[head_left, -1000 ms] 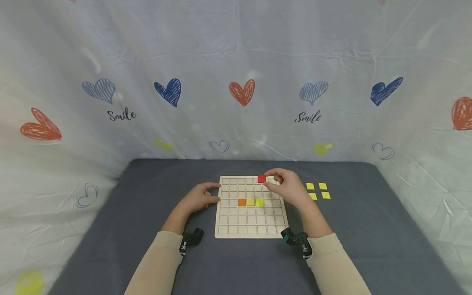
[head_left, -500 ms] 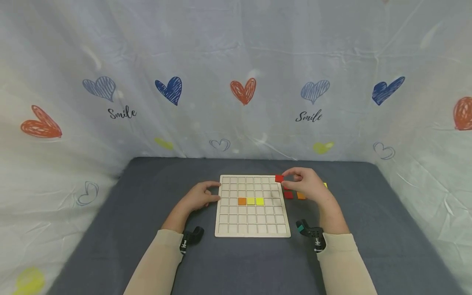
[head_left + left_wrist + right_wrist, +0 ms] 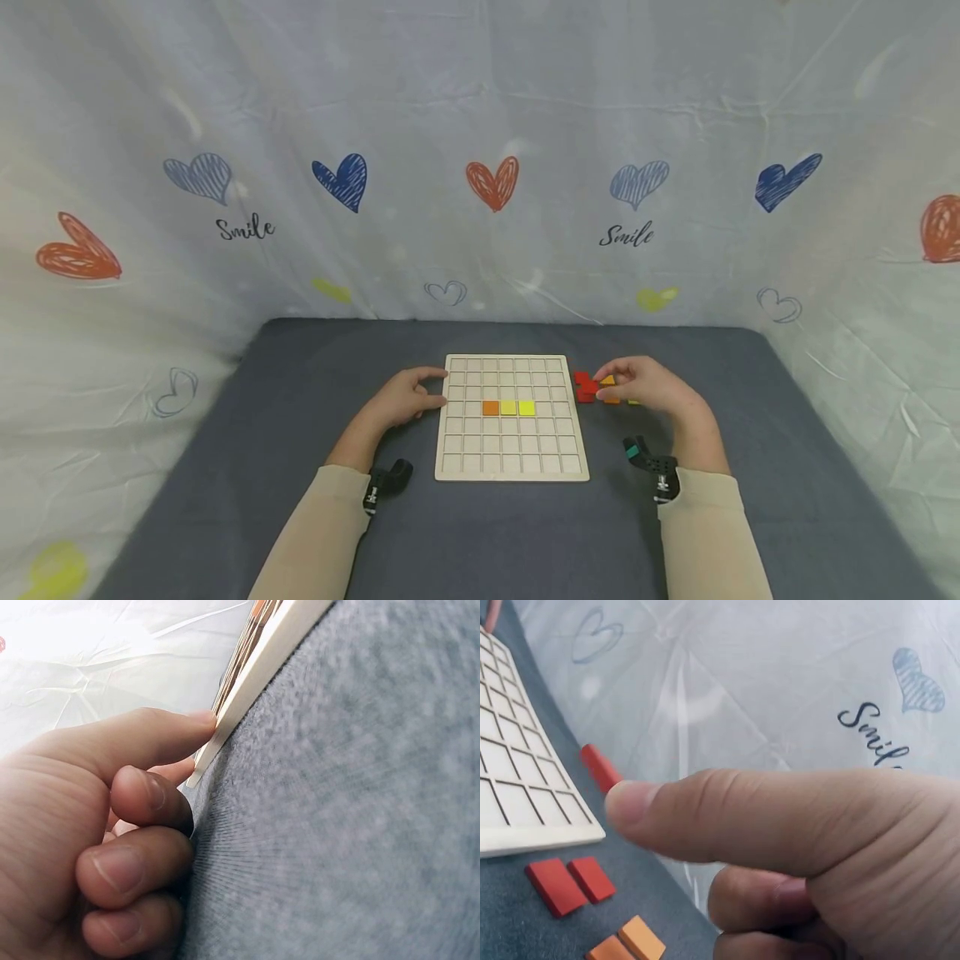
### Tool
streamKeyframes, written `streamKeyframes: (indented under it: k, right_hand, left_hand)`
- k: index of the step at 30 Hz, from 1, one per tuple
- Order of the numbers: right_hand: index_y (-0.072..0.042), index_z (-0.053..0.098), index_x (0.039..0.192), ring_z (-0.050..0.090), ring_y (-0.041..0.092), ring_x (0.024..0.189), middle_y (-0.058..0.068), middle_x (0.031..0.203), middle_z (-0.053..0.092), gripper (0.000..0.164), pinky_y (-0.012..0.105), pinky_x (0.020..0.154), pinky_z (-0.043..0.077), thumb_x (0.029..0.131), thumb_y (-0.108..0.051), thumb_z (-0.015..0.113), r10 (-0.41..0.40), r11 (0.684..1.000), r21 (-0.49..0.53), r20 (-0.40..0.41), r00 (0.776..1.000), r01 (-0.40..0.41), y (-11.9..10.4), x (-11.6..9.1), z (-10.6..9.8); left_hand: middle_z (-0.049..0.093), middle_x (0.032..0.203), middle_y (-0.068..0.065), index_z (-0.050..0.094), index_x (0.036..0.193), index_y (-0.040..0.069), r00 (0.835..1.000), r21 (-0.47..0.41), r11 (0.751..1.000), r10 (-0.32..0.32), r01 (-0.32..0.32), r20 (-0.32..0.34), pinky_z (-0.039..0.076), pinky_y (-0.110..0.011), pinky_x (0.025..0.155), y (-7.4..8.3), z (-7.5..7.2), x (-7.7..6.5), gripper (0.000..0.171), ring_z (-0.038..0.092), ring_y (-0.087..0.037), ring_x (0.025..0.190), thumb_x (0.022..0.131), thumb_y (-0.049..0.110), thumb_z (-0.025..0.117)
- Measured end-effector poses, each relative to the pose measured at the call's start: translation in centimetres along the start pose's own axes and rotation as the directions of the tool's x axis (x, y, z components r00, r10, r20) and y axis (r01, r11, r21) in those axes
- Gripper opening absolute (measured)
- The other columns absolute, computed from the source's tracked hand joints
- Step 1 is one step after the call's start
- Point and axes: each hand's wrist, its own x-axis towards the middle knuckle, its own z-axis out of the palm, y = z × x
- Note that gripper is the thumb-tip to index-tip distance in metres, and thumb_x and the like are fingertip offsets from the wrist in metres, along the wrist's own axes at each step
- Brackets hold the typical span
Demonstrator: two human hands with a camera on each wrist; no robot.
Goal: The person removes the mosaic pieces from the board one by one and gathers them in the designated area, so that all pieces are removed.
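In the head view my left hand (image 3: 397, 404) touches the left edge of a pale wooden grid board (image 3: 487, 462) with thumb and index fingertips spread apart. The left wrist view shows the thumb straight against that edge, the other fingers curled. An orange tile (image 3: 491, 408) and two yellow tiles (image 3: 527, 407) lie in a row on the board. Beside its right edge, my right hand (image 3: 652, 387) pinches a red tile (image 3: 600, 769) between thumb and index finger. The held tile hangs over two other red tiles (image 3: 556, 888) on the table.
Orange tiles (image 3: 642, 937) lie just right of the red ones, partly under the right hand. A yellow tile (image 3: 634, 402) peeks out beneath that hand. The dark grey cloth (image 3: 480, 533) covers the table, and a white curtain with printed hearts (image 3: 492, 183) stands behind it.
My right hand has carried the red tile rightward from over the board's top right to above the loose red tiles and lowered it. The left hand has stayed at the board's edge.
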Motion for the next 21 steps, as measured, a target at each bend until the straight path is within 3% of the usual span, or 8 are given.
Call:
streamKeyframes:
  k: [3, 6, 12, 21]
  right_hand:
    - [0.0, 0.072, 0.114, 0.05, 0.017, 0.075, 0.009, 0.091, 0.063, 0.032, 0.034, 0.071, 0.043, 0.089, -0.018, 0.081, 0.013, 1.0, -0.005, 0.036, 0.999, -0.013, 0.6, 0.0, 0.2]
    - [-0.002, 0.073, 0.11, 0.054, 0.022, 0.09, 0.014, 0.115, 0.064, 0.029, 0.038, 0.078, 0.045, 0.088, -0.017, 0.082, 0.021, 1.0, -0.014, 0.072, 0.997, -0.02, 1.1, 0.0, 0.5]
    - [-0.005, 0.073, 0.104, 0.048, 0.02, 0.073, 0.005, 0.083, 0.056, 0.023, 0.036, 0.069, 0.041, 0.086, -0.014, 0.081, 0.027, 0.996, -0.085, 0.124, 0.992, -0.017, 1.3, 0.4, 1.0]
    - [-0.004, 0.072, 0.101, 0.047, 0.02, 0.069, 0.004, 0.075, 0.053, 0.021, 0.035, 0.067, 0.039, 0.083, -0.008, 0.081, 0.072, 0.991, -0.117, 0.12, 0.99, -0.057, 1.2, 0.8, 1.8]
  left_hand:
    - [0.049, 0.052, -0.002, 0.061, 0.144, 0.019, 1.0, 0.001, 1.0, -0.002, 0.002, 0.002, 0.027, -0.029, 0.039, 0.1, 0.0, 0.0, 0.057, 0.029, -0.012, 0.038, 0.09, 0.02, 0.081]
    - [0.048, 0.052, -0.002, 0.061, 0.144, 0.019, 1.0, -0.002, 1.0, -0.001, 0.001, 0.005, 0.027, -0.029, 0.039, 0.1, 0.0, -0.1, 0.057, 0.029, -0.012, 0.038, 0.09, 0.02, 0.081]
    - [0.049, 0.052, -0.002, 0.061, 0.144, 0.018, 1.0, -0.001, 1.0, 0.005, -0.005, 0.005, 0.027, -0.029, 0.039, 0.1, 0.0, -0.1, 0.058, 0.029, -0.012, 0.038, 0.09, 0.021, 0.081]
    - [0.05, 0.053, -0.002, 0.061, 0.144, 0.019, 1.0, 0.007, 1.0, 0.019, -0.019, 0.006, 0.028, -0.029, 0.039, -0.2, 0.0, 0.0, 0.057, 0.029, -0.012, 0.038, 0.091, 0.022, 0.081]
